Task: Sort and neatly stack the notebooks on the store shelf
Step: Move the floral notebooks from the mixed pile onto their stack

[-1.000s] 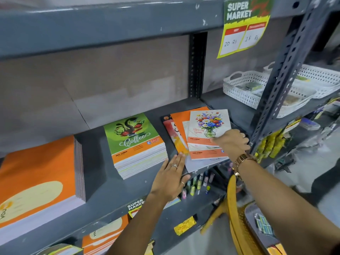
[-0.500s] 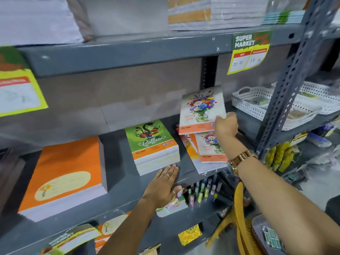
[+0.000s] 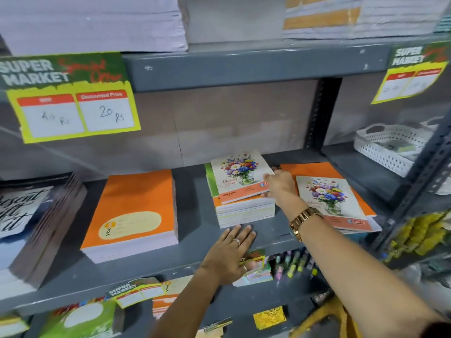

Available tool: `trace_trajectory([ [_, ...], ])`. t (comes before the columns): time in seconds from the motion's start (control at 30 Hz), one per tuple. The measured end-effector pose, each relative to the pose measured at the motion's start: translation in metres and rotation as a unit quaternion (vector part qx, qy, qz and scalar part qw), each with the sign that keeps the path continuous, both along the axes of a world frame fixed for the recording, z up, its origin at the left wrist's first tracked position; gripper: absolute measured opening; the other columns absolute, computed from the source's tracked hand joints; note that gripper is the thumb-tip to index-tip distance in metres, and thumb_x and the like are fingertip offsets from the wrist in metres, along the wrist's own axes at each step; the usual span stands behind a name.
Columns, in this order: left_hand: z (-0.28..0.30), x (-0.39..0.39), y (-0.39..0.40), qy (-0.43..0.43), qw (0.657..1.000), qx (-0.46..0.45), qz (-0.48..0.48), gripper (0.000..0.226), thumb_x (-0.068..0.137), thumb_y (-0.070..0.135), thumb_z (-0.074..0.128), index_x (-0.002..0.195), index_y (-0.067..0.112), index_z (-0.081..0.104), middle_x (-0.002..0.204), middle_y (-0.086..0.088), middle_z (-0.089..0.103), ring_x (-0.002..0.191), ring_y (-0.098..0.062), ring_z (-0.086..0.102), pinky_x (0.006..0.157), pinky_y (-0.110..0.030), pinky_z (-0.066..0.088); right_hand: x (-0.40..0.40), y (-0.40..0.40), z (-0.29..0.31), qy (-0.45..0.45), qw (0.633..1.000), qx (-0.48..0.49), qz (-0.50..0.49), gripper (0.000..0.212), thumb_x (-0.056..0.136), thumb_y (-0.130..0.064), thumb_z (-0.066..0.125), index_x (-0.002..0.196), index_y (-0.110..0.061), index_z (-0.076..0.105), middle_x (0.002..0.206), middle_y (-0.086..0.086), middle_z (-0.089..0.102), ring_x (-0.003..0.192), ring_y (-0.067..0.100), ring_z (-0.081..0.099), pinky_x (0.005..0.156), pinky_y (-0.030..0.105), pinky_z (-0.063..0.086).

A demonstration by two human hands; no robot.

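A flower-cover notebook (image 3: 240, 174) lies on top of the middle stack (image 3: 245, 211), covering most of its green cover. My right hand (image 3: 280, 184) grips this notebook's right edge. My left hand (image 3: 229, 254) rests flat, fingers apart, on the grey shelf (image 3: 190, 245) just in front of that stack. To the right lies a loose pile: another flower notebook (image 3: 332, 201) on top of an orange notebook (image 3: 310, 169). A tall orange stack (image 3: 134, 213) stands to the left, and a dark lettered stack (image 3: 31, 220) at the far left.
A white perforated basket (image 3: 388, 147) sits at the back right beside a slanted steel upright (image 3: 419, 181). Price signs (image 3: 70, 98) hang from the shelf above, which carries paper stacks. Below are pens (image 3: 292, 264), more notebooks and a yellow chair back (image 3: 324, 318).
My right hand carried the flower notebook left and laid it on the green-cover stack. The camera view shifted up and left. My left hand stayed on the shelf.
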State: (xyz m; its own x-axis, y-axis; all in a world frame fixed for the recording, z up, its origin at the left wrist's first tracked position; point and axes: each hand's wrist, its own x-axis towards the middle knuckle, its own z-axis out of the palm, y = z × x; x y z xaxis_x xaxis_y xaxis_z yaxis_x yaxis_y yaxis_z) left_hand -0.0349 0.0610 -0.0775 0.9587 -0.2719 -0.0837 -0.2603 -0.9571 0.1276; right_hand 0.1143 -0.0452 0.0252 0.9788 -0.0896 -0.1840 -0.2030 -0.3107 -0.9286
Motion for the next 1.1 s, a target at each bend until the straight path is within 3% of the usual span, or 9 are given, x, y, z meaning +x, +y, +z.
trace_trajectory([
  [0.13, 0.001, 0.002, 0.002, 0.001, 1.000, 0.002, -0.002, 0.068, 0.094, 0.050, 0.028, 0.146, 0.020, -0.004, 0.157, -0.002, -0.008, 0.144, -0.022, -0.013, 0.118, -0.036, -0.008, -0.005, 0.003, -0.001, -0.088, 0.969, -0.230, 0.033, 0.037, 0.089, -0.026, 0.059, 0.116, -0.001, 0.059, 0.120, 0.022, 0.062, 0.110, 0.037, 0.058, 0.090, 0.041, 0.051],
  [0.27, 0.000, 0.001, 0.001, -0.005, 1.000, 0.008, -0.001, 0.068, 0.094, 0.050, 0.027, 0.146, 0.020, -0.004, 0.157, -0.002, -0.008, 0.144, -0.022, -0.012, 0.118, -0.035, -0.008, -0.010, 0.000, -0.003, -0.130, 0.928, -0.341, 0.080, 0.039, 0.090, -0.032, 0.054, 0.115, -0.003, 0.057, 0.122, 0.023, 0.056, 0.114, 0.037, 0.051, 0.088, 0.038, 0.047],
  [0.53, -0.002, 0.003, 0.002, -0.009, 0.999, 0.044, -0.024, 0.069, 0.094, 0.050, 0.024, 0.144, 0.019, -0.012, 0.157, -0.002, -0.013, 0.143, -0.016, -0.015, 0.112, -0.029, -0.014, -0.006, -0.043, -0.002, -0.164, 0.909, -0.383, -0.021, 0.048, 0.093, -0.039, 0.046, 0.118, 0.001, 0.051, 0.125, 0.024, 0.052, 0.117, 0.041, 0.045, 0.087, 0.046, 0.045],
  [0.63, -0.002, 0.006, -0.004, -0.012, 0.998, 0.054, -0.026, 0.069, 0.094, 0.050, 0.022, 0.143, 0.017, -0.013, 0.157, -0.003, -0.013, 0.143, -0.016, -0.014, 0.112, -0.030, -0.014, -0.002, -0.079, -0.007, -0.079, 0.909, -0.407, -0.043, 0.058, 0.088, -0.040, 0.053, 0.128, 0.001, 0.042, 0.135, 0.021, 0.045, 0.122, 0.040, 0.044, 0.092, 0.045, 0.045],
  [0.8, -0.002, 0.017, -0.016, -0.008, 0.998, 0.045, -0.037, 0.069, 0.094, 0.051, 0.022, 0.144, 0.016, -0.012, 0.157, -0.003, -0.011, 0.144, -0.017, -0.012, 0.116, -0.033, -0.010, -0.015, -0.132, -0.009, 0.103, 0.879, -0.462, -0.056, 0.100, 0.070, -0.062, 0.067, 0.138, 0.002, 0.030, 0.139, 0.016, 0.036, 0.123, 0.034, 0.042, 0.096, 0.042, 0.043],
  [1.0, -0.002, 0.029, -0.029, -0.007, 0.998, 0.040, -0.043, 0.068, 0.094, 0.050, 0.022, 0.144, 0.017, -0.010, 0.157, -0.004, -0.009, 0.144, -0.018, -0.011, 0.117, -0.036, -0.008, -0.025, -0.158, -0.009, 0.113, 0.906, -0.405, 0.043, 0.070, 0.085, -0.050, 0.055, 0.129, 0.003, 0.047, 0.135, 0.022, 0.048, 0.123, 0.037, 0.047, 0.104, 0.045, 0.042],
  [1.1, -0.005, 0.030, -0.030, -0.009, 0.998, 0.043, -0.037, 0.069, 0.093, 0.052, 0.021, 0.145, 0.017, -0.010, 0.157, -0.004, -0.011, 0.144, -0.018, -0.013, 0.117, -0.037, -0.008, -0.024, -0.159, -0.005, 0.110, 0.926, -0.356, 0.058, 0.064, 0.087, -0.042, 0.059, 0.129, 0.005, 0.047, 0.135, 0.025, 0.048, 0.126, 0.038, 0.045, 0.106, 0.045, 0.040],
])
